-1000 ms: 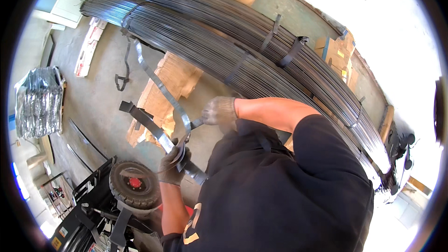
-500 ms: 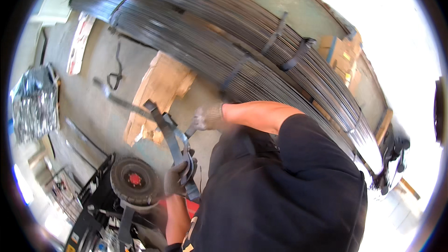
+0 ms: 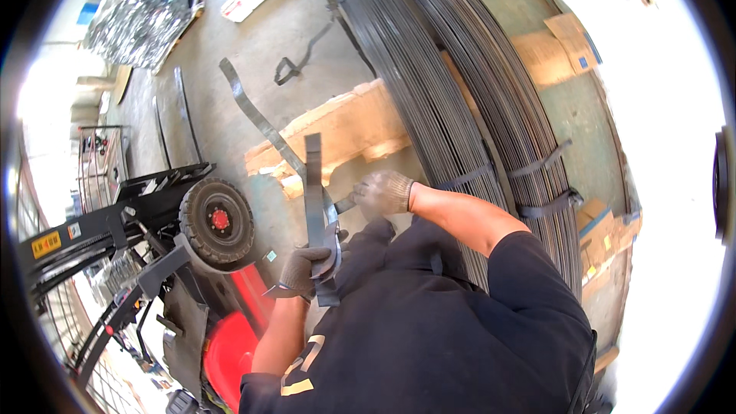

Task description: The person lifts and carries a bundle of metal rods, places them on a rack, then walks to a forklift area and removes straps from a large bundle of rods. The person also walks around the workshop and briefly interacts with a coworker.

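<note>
Both of my hands wear grey-brown knit gloves. My left hand [image 3: 300, 272] is closed round several layers of a flat dark strap [image 3: 313, 184], which bunch and loop at the fingers. One long tail of strap [image 3: 257, 116] runs up and left over the floor, and a straighter piece stands up from the fist. A little to the right and farther out, my right hand [image 3: 383, 192] is closed on a short strap end that points back toward the left hand. That right hand is slightly blurred, and its fingertips are partly hidden.
Long bundles of dark metal bars [image 3: 414, 69] lie to my right, bound by bands. A torn cardboard sheet [image 3: 345, 130] lies ahead on the floor, near a loose strap [image 3: 287, 69]. At left stands a black and red machine with a wheel [image 3: 217, 220]; a foil-wrapped pallet [image 3: 146, 15] is beyond.
My view has turned, so the bar bundles stand more upright in it and more of the machine shows. Both hands keep hold of the strap, and its upright piece is less tilted.
</note>
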Demonstrator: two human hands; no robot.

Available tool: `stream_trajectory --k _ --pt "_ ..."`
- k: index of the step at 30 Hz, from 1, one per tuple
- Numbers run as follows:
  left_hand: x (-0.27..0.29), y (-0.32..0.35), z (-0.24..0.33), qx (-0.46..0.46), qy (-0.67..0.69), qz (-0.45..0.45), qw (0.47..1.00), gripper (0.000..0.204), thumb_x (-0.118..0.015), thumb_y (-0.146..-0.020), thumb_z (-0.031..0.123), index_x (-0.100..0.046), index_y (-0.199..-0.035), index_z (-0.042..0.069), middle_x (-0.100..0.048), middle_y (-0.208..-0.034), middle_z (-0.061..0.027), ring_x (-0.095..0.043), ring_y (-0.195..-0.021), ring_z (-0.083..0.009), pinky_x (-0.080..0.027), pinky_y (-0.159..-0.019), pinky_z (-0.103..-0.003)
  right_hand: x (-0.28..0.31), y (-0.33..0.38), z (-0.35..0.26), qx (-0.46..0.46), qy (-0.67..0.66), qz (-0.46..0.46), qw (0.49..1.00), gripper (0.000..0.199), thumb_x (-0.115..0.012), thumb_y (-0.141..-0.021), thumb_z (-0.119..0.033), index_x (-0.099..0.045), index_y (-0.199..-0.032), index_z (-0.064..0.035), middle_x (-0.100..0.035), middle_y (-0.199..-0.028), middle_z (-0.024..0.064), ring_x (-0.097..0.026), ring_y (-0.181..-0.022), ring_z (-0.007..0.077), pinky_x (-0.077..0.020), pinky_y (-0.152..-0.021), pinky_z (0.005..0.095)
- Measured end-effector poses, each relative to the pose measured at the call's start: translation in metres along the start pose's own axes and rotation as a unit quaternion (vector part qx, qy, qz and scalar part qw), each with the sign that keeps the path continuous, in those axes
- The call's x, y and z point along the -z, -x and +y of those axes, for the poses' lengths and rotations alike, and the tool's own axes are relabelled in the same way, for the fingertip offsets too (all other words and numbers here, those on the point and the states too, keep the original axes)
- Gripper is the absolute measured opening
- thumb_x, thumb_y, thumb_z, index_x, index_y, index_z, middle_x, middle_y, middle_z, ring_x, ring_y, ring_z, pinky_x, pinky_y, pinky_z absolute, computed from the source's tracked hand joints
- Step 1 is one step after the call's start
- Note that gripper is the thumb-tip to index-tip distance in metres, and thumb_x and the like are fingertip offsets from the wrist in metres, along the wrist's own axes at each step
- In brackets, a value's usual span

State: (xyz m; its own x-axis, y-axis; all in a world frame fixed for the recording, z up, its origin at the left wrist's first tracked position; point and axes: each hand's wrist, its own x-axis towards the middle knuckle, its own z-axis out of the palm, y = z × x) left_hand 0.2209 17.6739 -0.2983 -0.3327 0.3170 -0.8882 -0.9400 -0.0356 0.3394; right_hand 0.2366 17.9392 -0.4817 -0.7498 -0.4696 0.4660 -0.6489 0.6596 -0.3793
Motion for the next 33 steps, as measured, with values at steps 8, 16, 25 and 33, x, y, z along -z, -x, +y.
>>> stream_trajectory --k 8,16,25,33 --pt "0.04 -0.018 0.022 -0.027 0.222 -0.059 0.973 0.054 -0.053 -0.092 -0.008 -0.046 -0.145 -0.007 -0.063 -0.116 -0.0147 -0.066 -0.097 -0.027 -0.061 -0.089 -0.042 -0.02 -0.098 0.043 0.069 0.002 -0.053 0.996 0.023 -0.066 -0.085 -0.02 -0.075 -0.102 -0.0085 -0.075 -0.096 0.0088 -0.075 -0.088 0.0288 -0.0617 -0.077 0.0417" --pt "0.112 -0.083 0.08 -0.079 0.437 -0.173 0.879 0.035 -0.055 -0.099 -0.003 -0.051 -0.134 -0.006 -0.06 -0.107 -0.0067 -0.062 -0.089 -0.0176 -0.058 -0.08 -0.034 -0.042 -0.225 0.093 0.051 -0.024 -0.091 0.994 0.039 -0.067 -0.084 -0.011 -0.071 -0.123 -0.0089 -0.073 -0.119 0.012 -0.07 -0.111 0.0328 -0.0573 -0.097 0.045" --pt "0.188 -0.099 0.175 -0.138 0.486 -0.178 0.844 0.026 -0.055 -0.1 -0.003 -0.054 -0.126 -0.003 -0.052 -0.099 -0.0038 -0.051 -0.082 -0.015 -0.048 -0.075 -0.031 -0.025 -0.288 0.151 -0.265 -0.041 -0.05 0.962 0.041 -0.075 -0.09 -0.011 -0.071 -0.13 -0.0061 -0.075 -0.125 0.0172 -0.07 -0.117 0.0369 -0.0564 -0.1 0.0474" --pt "0.203 -0.119 0.244 -0.193 0.537 -0.171 0.803 0.032 -0.053 -0.112 0.01 -0.054 -0.144 0.004 -0.053 -0.098 -0.0019 -0.047 -0.08 -0.013 -0.045 -0.071 -0.029 -0.03 -0.315 0.26 -0.479 -0.038 -0.018 0.877 0.032 -0.071 -0.096 -0.03 -0.078 -0.12 -0.0098 -0.076 -0.122 0.0174 -0.071 -0.117 0.0383 -0.0554 -0.102 0.0462"
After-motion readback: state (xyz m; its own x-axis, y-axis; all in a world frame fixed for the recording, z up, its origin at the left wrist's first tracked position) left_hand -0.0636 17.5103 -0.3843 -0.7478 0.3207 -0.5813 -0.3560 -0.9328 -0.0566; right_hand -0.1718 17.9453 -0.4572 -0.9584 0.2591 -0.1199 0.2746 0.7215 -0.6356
